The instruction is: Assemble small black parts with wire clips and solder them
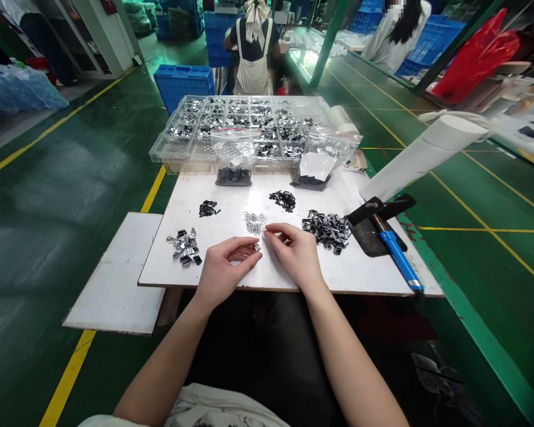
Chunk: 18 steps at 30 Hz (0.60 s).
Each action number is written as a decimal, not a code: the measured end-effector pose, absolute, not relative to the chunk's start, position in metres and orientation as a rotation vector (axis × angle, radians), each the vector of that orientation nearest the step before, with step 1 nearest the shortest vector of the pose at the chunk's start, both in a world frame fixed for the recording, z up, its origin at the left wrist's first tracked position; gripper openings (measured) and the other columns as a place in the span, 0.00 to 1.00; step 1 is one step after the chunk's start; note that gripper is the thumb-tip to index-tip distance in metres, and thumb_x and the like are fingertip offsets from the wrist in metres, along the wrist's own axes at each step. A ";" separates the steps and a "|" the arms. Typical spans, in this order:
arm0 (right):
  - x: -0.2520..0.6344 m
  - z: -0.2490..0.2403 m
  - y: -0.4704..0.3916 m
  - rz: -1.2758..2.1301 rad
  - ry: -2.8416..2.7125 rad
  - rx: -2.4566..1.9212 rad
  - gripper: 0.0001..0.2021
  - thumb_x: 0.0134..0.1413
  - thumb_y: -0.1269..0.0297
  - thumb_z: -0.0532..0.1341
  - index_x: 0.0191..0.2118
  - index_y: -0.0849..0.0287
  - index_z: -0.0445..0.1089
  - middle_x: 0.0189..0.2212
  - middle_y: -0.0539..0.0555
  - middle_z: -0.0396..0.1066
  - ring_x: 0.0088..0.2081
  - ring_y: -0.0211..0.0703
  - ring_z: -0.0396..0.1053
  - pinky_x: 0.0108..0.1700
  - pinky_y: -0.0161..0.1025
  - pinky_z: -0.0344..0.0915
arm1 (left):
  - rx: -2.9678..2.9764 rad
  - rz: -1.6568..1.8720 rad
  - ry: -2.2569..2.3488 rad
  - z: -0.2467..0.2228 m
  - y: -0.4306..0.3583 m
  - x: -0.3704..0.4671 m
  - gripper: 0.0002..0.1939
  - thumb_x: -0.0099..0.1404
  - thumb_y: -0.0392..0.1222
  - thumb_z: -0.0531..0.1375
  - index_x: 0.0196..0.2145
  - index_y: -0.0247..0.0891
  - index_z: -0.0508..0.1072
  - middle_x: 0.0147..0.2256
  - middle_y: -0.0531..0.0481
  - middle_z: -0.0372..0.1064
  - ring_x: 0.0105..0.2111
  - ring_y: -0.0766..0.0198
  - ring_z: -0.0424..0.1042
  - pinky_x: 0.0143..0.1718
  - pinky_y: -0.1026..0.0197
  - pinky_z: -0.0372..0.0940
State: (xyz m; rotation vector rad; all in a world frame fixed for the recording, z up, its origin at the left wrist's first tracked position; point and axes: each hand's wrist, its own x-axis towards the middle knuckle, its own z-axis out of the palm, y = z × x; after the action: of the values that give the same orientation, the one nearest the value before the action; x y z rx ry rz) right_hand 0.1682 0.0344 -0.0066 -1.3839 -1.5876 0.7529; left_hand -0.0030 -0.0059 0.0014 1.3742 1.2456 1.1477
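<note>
My left hand (231, 264) pinches a small shiny metal part (257, 247) between thumb and fingertips, just above the white work board (231, 279). Close beside it, my right hand (296, 252) has thumb and index finger pressed together at the edge of a pile of tiny silvery pieces (254, 222); whatever it grips is too small to name. Right of that hand lies a heap of shiny black parts (327, 230). Two small black piles, one at left (208, 208) and one farther back (283, 200), sit beyond my hands. Silvery clips (187, 247) are heaped at the left.
A clear compartment tray (160, 148) of shiny parts stands at the back, with two zip bags (234, 172) (314, 172) before it. A blue-handled soldering iron (398, 255) and a white tube (422, 157) are at right. A person (254, 50) sits ahead.
</note>
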 end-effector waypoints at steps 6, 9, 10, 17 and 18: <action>0.173 0.000 0.011 1.141 -1.378 -1.273 0.08 0.49 0.60 0.70 0.33 0.58 0.78 0.21 0.49 0.71 0.23 0.37 0.65 0.25 0.35 0.59 | 1.329 1.157 1.200 0.003 -0.004 -0.004 0.13 0.61 0.41 0.68 0.44 0.36 0.81 0.39 0.47 0.80 0.39 0.61 0.79 0.46 0.61 0.75; 0.171 0.001 0.008 1.279 -1.299 -1.211 0.11 0.46 0.58 0.72 0.32 0.59 0.77 0.20 0.48 0.70 0.22 0.37 0.65 0.24 0.35 0.59 | 1.284 1.147 1.184 0.002 -0.004 -0.004 0.15 0.61 0.42 0.69 0.45 0.36 0.81 0.37 0.46 0.80 0.39 0.59 0.80 0.46 0.59 0.75; 0.170 0.001 0.008 1.308 -1.274 -1.195 0.12 0.45 0.58 0.73 0.32 0.59 0.76 0.20 0.49 0.70 0.22 0.37 0.66 0.24 0.35 0.59 | 1.272 1.142 1.181 0.002 -0.005 -0.005 0.16 0.60 0.42 0.69 0.46 0.36 0.80 0.37 0.46 0.80 0.39 0.58 0.80 0.46 0.58 0.75; 0.171 0.005 0.006 1.345 -1.329 -1.132 0.11 0.51 0.59 0.69 0.39 0.58 0.80 0.23 0.49 0.71 0.25 0.37 0.66 0.26 0.35 0.61 | 1.301 1.156 1.165 0.004 -0.005 -0.004 0.13 0.61 0.40 0.68 0.44 0.36 0.80 0.40 0.45 0.79 0.40 0.59 0.78 0.45 0.59 0.74; 0.172 0.004 0.006 1.340 -1.328 -1.131 0.10 0.51 0.59 0.69 0.38 0.58 0.80 0.22 0.49 0.72 0.24 0.36 0.65 0.26 0.35 0.61 | 1.308 1.155 1.170 0.004 -0.005 -0.005 0.12 0.61 0.39 0.67 0.44 0.36 0.80 0.40 0.46 0.79 0.40 0.59 0.78 0.45 0.59 0.74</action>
State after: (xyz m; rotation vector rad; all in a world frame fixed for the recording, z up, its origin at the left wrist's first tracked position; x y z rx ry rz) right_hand 0.1723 0.0056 0.0045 -1.1314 -1.3279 1.3404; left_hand -0.0045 -0.0045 0.0043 1.3078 1.1699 1.1553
